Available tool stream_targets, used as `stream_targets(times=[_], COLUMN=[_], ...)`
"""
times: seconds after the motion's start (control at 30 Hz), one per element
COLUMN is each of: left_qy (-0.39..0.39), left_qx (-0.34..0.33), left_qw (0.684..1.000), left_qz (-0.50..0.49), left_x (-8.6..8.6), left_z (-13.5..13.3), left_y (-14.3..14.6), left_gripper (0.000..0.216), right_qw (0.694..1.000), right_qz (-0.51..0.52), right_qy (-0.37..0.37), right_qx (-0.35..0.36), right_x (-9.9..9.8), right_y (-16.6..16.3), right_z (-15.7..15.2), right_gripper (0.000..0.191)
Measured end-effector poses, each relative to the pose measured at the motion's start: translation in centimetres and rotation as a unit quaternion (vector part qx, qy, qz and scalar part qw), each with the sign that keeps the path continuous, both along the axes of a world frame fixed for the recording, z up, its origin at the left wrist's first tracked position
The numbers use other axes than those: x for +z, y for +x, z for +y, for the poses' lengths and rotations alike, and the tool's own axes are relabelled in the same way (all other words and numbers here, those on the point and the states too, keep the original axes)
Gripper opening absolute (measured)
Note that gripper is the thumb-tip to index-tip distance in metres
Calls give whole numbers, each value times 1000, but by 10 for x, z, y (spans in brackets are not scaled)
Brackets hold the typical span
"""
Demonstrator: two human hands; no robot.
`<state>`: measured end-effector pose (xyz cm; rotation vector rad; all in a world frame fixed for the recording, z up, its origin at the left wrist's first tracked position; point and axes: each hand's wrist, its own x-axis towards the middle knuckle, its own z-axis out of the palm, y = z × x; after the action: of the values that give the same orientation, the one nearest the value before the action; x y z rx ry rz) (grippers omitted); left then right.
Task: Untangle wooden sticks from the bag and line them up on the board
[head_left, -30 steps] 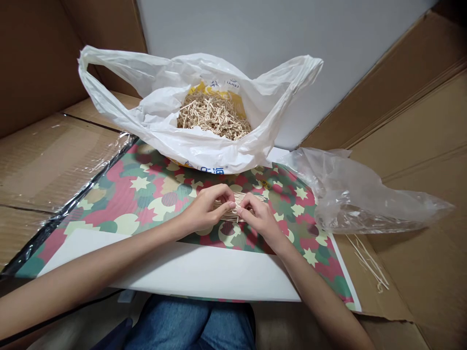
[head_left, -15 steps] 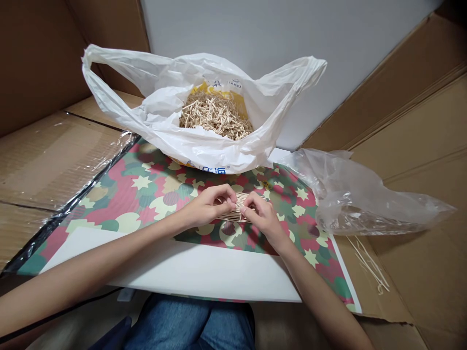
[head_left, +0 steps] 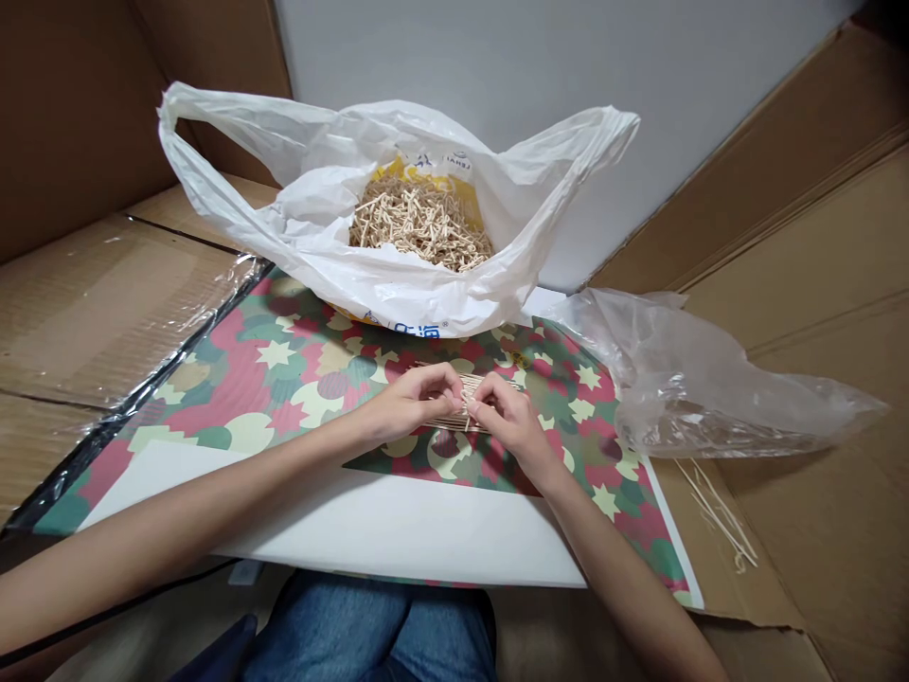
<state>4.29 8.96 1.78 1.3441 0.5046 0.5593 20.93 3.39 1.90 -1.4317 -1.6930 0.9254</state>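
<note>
My left hand (head_left: 412, 405) and my right hand (head_left: 512, 421) meet over a small bundle of thin wooden sticks (head_left: 470, 385) lying on a flower-patterned sheet (head_left: 276, 369). Both hands have their fingertips pinched together on the sticks where the hands touch. A white plastic bag (head_left: 398, 227) stands just behind, open at the top and filled with a heap of short tan wooden pieces (head_left: 420, 223).
A crumpled clear plastic bag (head_left: 696, 379) lies at the right. A few loose thin sticks (head_left: 717, 511) rest on the cardboard (head_left: 795, 398) beneath it. A white board (head_left: 355, 526) lies across my lap near the front edge. Cardboard walls surround the sheet.
My hands have drawn slightly closer together and the fingers have shifted on the stick bundle. The camera has tilted a little; nothing else moved.
</note>
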Motion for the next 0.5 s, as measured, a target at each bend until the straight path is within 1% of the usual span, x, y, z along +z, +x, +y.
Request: stream_targets(times=[0.07,0.1,0.17,0.23,0.3,0.33,0.5], left_qy=[-3,12,81,170,239,261,297], left_qx=[11,24,60,92,110,112,115], left_qw=[1000,1000,995,981,964,957,942], left_qz=[-9,-11,-7,13,43,58,109], left_x=[-1,-2,-4,-4,-4,-4,-3], left_z=[-3,-4,-6,-8,-9,-9,-10], left_y=[1,1,1,0,0,0,0], left_gripper=[17,19,18,15,12,12,15], right_qw=[1000,1000,999,998,998,998,998], right_qz=[13,20,35,44,50,53,38], right_qy=[-2,-3,-6,-8,-13,-16,-15], right_qx=[-9,-16,-31,-43,-46,-44,-39], right_x=[-1,-1,-2,-2,-2,-2,0], right_y=[-1,-1,-2,-4,-5,-5,-6], right_z=[0,0,0,0,-1,-1,-1], right_gripper=[13,13,14,15,16,17,16])
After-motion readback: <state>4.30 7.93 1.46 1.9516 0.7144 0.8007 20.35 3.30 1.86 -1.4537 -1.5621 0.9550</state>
